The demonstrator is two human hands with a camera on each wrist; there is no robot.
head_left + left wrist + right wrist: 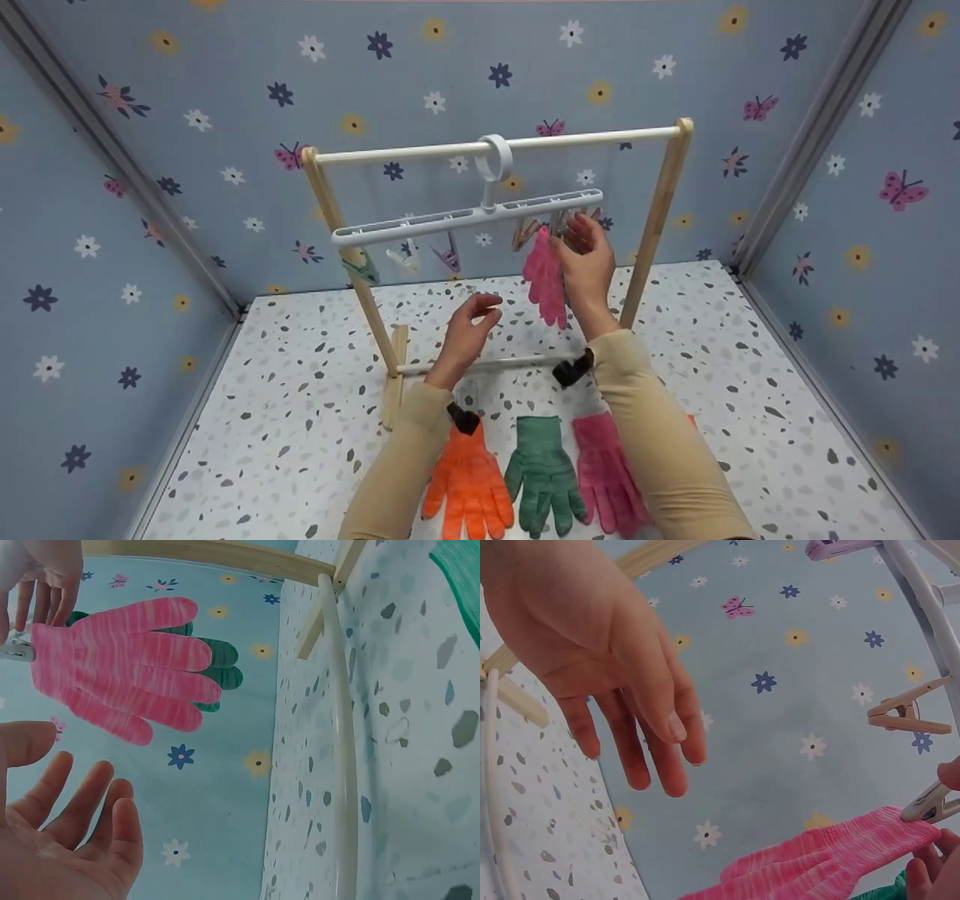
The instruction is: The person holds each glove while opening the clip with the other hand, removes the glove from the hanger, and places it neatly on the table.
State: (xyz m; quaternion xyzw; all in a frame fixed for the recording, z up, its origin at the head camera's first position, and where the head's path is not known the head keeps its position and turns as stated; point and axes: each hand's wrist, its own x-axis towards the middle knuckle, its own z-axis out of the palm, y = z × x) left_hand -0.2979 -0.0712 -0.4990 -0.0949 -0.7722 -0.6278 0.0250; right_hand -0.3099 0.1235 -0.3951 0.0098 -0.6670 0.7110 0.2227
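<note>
the right hand (589,259) is up at the right half of a white hanger (442,221), its thumb and bent fingers around a grey clip (930,804); whether they pinch the clip or only rest by it, one cannot tell. the clip has the cuff of a hanging pink glove (546,281), whose fingers point down toward the surface (285,390). behind it, the left wrist view shows the fingertips of a hanging green glove (226,664). the left hand (471,326) is lower, in front of the rack and left of the pink glove, its fingers loosely bent and apart from the thumb, with nothing held.

the hanger's ring hook (495,157) is around the top bar of a wooden rack (412,151), which stands on the surface between its left and right edges. under the hanger's left half are 3 clips: a green clip (361,268), a white clip (405,259) and a purple clip (448,253). a wooden clip (525,235) hangs just left of the pink glove.

3 gloves lie in a row on the near part of the surface, well apart from its back edge, fingers toward the person: an orange glove (469,480), a green glove (545,476) and a second pink glove (604,465), partly under the right sleeve (660,420). a bit of orange shows past that sleeve. flowered panels (480,90) rise beyond the surface's back, left and right edges.
</note>
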